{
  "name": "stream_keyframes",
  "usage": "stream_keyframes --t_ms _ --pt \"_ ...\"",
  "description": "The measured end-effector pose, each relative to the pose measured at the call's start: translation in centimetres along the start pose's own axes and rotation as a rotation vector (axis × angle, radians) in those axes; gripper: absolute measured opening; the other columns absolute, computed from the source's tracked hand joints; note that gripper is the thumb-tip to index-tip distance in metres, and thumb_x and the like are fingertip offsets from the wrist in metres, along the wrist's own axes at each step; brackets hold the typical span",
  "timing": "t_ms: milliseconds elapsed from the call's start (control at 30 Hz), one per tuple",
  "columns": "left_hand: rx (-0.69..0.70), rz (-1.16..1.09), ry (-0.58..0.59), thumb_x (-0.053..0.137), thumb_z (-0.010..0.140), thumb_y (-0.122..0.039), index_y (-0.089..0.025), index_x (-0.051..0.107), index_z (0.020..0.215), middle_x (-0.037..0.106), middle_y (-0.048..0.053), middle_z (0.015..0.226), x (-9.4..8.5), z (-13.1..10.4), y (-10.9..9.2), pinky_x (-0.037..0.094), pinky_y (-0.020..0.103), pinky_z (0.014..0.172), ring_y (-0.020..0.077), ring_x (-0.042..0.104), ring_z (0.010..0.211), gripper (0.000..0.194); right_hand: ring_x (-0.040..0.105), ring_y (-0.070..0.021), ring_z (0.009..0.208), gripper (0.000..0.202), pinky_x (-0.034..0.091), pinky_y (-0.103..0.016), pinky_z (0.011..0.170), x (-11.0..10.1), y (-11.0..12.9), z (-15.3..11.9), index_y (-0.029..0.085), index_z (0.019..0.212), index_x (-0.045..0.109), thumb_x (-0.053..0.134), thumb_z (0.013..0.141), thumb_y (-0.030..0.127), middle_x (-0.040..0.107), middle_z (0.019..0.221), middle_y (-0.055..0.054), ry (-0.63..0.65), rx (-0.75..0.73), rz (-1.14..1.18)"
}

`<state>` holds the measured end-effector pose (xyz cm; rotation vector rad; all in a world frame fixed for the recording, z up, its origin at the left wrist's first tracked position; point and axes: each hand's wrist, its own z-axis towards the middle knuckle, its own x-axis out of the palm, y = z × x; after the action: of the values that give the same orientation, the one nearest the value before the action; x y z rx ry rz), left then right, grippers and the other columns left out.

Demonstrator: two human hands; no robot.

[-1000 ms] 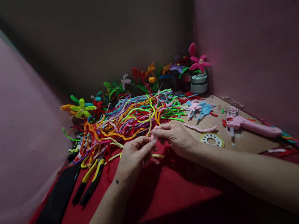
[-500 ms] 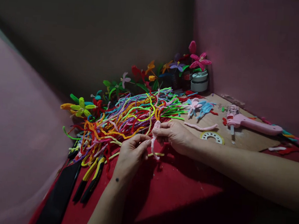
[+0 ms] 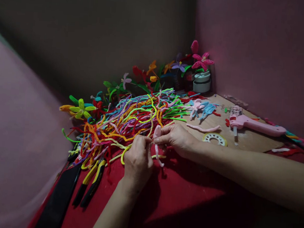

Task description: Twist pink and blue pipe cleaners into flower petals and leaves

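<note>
A pale pink pipe cleaner, bent into a petal-like loop with a loose tail hanging below, is between my hands over the red tabletop. My right hand pinches it from the right with thumb and fingers. From the left, my left hand closes on the same piece at the base of the loop, its back turned up so that the fingertips are partly hidden. Just behind both hands lies a tangled heap of coloured pipe cleaners.
Yellow-black pliers and a long black object lie at left. On the board at right are a pink glue gun, a tape roll and a pink flower. Finished flowers line the wall.
My left hand has rolled over, turning its back upward, and shifted slightly right. The pink tail has swung a little to the right. My right hand keeps its pinch.
</note>
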<state>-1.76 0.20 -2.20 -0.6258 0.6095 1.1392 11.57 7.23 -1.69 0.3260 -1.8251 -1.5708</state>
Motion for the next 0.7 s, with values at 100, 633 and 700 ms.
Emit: stream_keyframes --t_ms 100,633,700 --pt "0.024 0.062 -0.075 0.043 0.082 -0.013 -0.017 0.049 0.079 0.053 0.002 0.072 0.2 -0.1 -0.3 0.04 0.022 0.056 0.0131 0.053 0.065 0.007 0.041 -0.0066 0.042 0.008 0.032 -0.022 0.047 0.0 -0.1 0.1 0.011 0.056 0.057 0.064 0.058 0.013 0.049 0.045 0.003 0.01 -0.026 0.027" --pt "-0.539 -0.557 0.09 0.051 0.08 -0.032 -0.019 0.054 0.08 0.051 -0.002 0.061 -0.5 0.7 -0.6 0.037 0.022 0.052 0.0097 0.045 0.052 0.013 0.04 -0.0059 0.046 0.007 0.031 -0.022 0.048 0.0 0.3 -0.1 0.013 0.062 0.054 0.059 0.058 0.009 0.048 0.055 0.004 0.103 -0.097 0.062" --pt "-0.662 -0.723 0.202 0.053 0.078 -0.035 -0.017 0.055 0.079 0.046 -0.005 0.052 -0.7 1.0 -0.7 0.032 0.02 0.045 0.0074 0.038 0.044 0.018 0.039 -0.0051 0.046 0.014 0.029 -0.021 0.046 -0.1 0.2 -0.1 0.013 0.068 0.055 0.06 0.057 0.008 0.048 0.058 0.005 0.081 -0.109 0.039"
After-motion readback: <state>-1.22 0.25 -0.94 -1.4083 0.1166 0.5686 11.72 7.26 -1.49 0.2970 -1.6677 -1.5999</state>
